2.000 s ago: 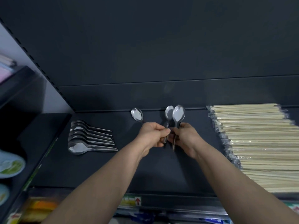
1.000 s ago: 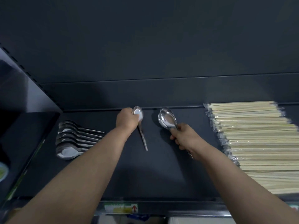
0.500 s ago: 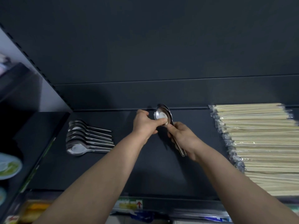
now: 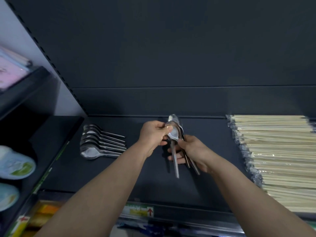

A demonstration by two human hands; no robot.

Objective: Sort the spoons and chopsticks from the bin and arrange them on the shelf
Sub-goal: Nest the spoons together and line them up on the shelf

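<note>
A small nested stack of steel spoons (image 4: 175, 134) is held above the middle of the dark shelf (image 4: 95, 175). My left hand (image 4: 153, 135) pinches the top spoon's bowl with thumb and fingers. My right hand (image 4: 193, 151) grips the handles from below, which point toward me. A row of several spoons (image 4: 100, 144) lies on the shelf at the left, bowls left and handles right. A wide pile of wrapped wooden chopsticks (image 4: 280, 156) fills the shelf's right side. The bin is out of view.
The shelf's dark back panel (image 4: 171, 100) rises just behind the hands. A neighbouring shelf at the left holds light blue packages (image 4: 15, 165) and pink items (image 4: 10, 72). A price label with a red arrow (image 4: 140, 211) sits on the shelf's front edge.
The spoon that my left hand laid on the shelf was picked up and nested onto the ones in my right hand. Both hands now hold the stack, slightly nearer to me.
</note>
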